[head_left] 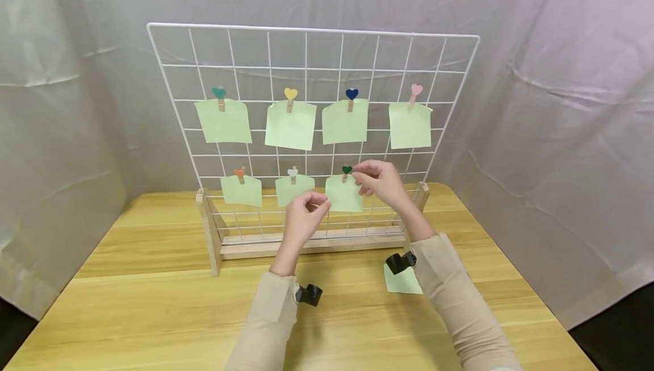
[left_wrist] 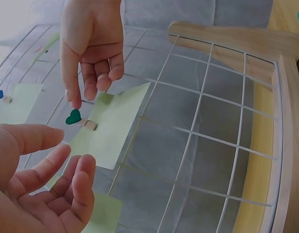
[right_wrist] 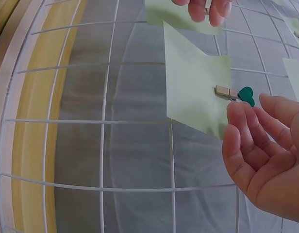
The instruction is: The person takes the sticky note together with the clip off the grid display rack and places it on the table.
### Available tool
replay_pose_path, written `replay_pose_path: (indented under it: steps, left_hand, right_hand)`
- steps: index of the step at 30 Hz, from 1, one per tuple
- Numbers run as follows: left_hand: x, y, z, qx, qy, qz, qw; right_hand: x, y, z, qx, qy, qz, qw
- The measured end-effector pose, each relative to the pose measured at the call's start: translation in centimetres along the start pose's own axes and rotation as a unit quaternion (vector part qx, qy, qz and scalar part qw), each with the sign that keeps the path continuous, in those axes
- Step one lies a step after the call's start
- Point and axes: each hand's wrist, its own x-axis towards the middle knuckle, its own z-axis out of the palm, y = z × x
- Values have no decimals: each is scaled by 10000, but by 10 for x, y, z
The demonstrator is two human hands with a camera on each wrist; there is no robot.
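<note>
A pale green note (head_left: 344, 196) hangs on the white wire grid (head_left: 306, 68), held by a small wooden clothespin with a dark green heart (right_wrist: 246, 96). Right beside that heart is my right hand (head_left: 382, 182), its fingertips close at the pin and its thumb apart from the fingers. My left hand (head_left: 301, 219) hovers in front of the grid, left of the same note, with loosely bent fingers and nothing between them. In the left wrist view both hands flank the heart pin, and the note's lower edge sticks out from the wires.
Along the upper row hang several notes on pins with teal (head_left: 219, 93), yellow (head_left: 290, 94), blue (head_left: 351, 94) and pink (head_left: 416, 89) hearts. Orange (head_left: 238, 173) and white (head_left: 293, 172) heart pins hold lower notes. A loose note (head_left: 402, 281) lies on the wooden table (head_left: 153, 314), partly behind the right wrist camera.
</note>
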Motion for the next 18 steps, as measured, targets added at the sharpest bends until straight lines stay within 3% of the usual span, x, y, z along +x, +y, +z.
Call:
replay_pose_path:
  steps: [8, 18]
  left_hand:
    - [1, 1, -2, 9, 242, -7, 9997]
    - [1, -4, 0, -205, 38, 21, 9998]
  right_hand:
    - [1, -5, 2, -233, 34, -132, 9996]
    - [4, -11, 5, -915, -364, -54, 9951]
